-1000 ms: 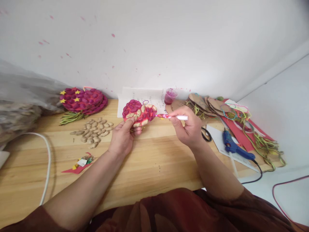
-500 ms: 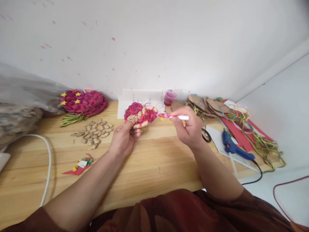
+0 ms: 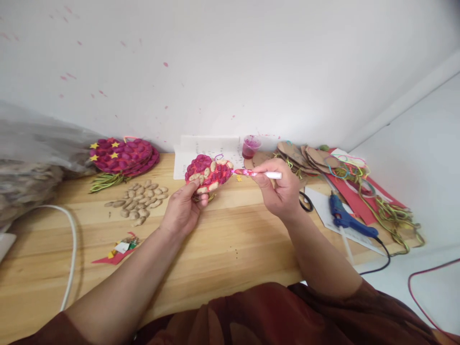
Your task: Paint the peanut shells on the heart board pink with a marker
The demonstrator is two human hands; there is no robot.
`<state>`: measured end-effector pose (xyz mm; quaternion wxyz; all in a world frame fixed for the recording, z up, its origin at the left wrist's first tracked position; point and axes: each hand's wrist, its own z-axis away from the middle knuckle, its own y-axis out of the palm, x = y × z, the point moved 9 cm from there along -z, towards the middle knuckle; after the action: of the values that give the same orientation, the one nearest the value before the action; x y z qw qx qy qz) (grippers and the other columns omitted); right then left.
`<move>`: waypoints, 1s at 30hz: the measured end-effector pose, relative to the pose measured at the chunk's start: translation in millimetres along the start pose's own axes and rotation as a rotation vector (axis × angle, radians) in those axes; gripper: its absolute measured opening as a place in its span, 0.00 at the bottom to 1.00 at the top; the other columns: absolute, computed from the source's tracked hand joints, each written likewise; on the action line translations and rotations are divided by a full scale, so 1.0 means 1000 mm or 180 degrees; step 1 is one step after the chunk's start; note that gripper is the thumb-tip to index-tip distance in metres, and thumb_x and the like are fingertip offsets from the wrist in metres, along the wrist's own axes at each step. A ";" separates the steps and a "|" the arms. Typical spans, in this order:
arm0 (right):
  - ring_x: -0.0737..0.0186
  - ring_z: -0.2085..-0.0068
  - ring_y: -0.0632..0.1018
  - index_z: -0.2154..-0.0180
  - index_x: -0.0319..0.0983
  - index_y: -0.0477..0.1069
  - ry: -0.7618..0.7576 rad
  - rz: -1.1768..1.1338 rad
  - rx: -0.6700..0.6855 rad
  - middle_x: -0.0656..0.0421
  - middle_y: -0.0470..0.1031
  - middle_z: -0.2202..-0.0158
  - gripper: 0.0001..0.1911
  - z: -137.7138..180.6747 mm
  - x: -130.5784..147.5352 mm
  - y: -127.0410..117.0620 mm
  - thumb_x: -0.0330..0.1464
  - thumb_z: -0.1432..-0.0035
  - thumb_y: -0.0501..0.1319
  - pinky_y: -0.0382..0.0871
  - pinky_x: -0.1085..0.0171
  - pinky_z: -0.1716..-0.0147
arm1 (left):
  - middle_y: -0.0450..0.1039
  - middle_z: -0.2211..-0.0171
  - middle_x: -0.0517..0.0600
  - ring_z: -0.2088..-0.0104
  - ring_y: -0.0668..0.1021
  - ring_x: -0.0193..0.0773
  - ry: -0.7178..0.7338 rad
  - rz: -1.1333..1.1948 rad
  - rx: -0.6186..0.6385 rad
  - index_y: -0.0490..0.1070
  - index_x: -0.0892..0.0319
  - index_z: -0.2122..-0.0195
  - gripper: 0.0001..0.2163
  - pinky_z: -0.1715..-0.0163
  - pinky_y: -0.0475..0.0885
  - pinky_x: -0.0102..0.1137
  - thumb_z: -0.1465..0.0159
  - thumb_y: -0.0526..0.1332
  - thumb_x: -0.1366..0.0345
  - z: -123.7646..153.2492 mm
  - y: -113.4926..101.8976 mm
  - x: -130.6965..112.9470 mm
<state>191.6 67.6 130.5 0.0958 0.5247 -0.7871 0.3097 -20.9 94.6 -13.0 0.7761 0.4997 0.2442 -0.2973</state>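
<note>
My left hand [image 3: 186, 207] pinches the lower left edge of a round craft piece [image 3: 217, 178] covered in peanuts, holding it tilted above the table. Many of its peanuts are painted magenta; several are still bare tan. My right hand [image 3: 280, 187] grips a white-handled paintbrush [image 3: 266, 174] smeared with pink. The brush tip is at the piece's right edge, by the magenta peanuts. A clear plastic cup [image 3: 250, 146] of magenta paint stands behind, near the wall. Loose peanuts [image 3: 140, 200] lie to the left of my left hand.
Finished magenta pieces with yellow stars [image 3: 124, 155] are stacked at the back left beside a plastic bag of peanuts [image 3: 28, 187]. Cardboard discs [image 3: 294, 155], a blue glue gun [image 3: 348, 218], red paper [image 3: 359, 203] and green cords [image 3: 393, 218] lie on the right. Coloured scraps [image 3: 120, 250] sit front left.
The hands, craft piece and brush keep nearly the same places. The brush tip shifts very slightly along the piece's right edge, and the camera view tilts a little.
</note>
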 end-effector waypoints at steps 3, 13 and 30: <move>0.61 0.63 0.76 0.57 0.42 0.74 -0.0051 -0.0092 0.0085 0.58 0.76 0.64 0.06 0.001 0.005 0.003 0.28 0.36 0.62 0.70 0.58 0.61 | 0.72 0.78 0.47 0.83 0.72 0.27 -0.0152 0.0077 -0.0067 0.74 0.65 0.70 0.05 0.86 0.70 0.18 0.36 0.63 0.74 0.003 0.002 0.001; 0.60 0.62 0.77 0.57 0.43 0.74 -0.0156 -0.0071 -0.0149 0.58 0.76 0.63 0.06 -0.001 0.009 -0.007 0.29 0.35 0.62 0.71 0.57 0.60 | 0.72 0.78 0.45 0.85 0.71 0.25 -0.0436 0.0229 -0.0107 0.72 0.64 0.67 0.06 0.86 0.70 0.17 0.32 0.60 0.75 0.007 0.005 0.004; 0.58 0.62 0.76 0.56 0.44 0.74 -0.0242 -0.0132 -0.0072 0.58 0.76 0.65 0.07 -0.001 0.021 -0.002 0.29 0.36 0.62 0.71 0.56 0.62 | 0.73 0.76 0.44 0.85 0.72 0.24 -0.0605 0.0368 0.0092 0.72 0.63 0.63 0.02 0.87 0.71 0.16 0.33 0.61 0.74 0.006 0.007 0.008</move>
<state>184.5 51.5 141.8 0.0781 0.5512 -0.7826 0.2786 -9.3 89.3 -11.5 0.8043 0.4936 0.1361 -0.3016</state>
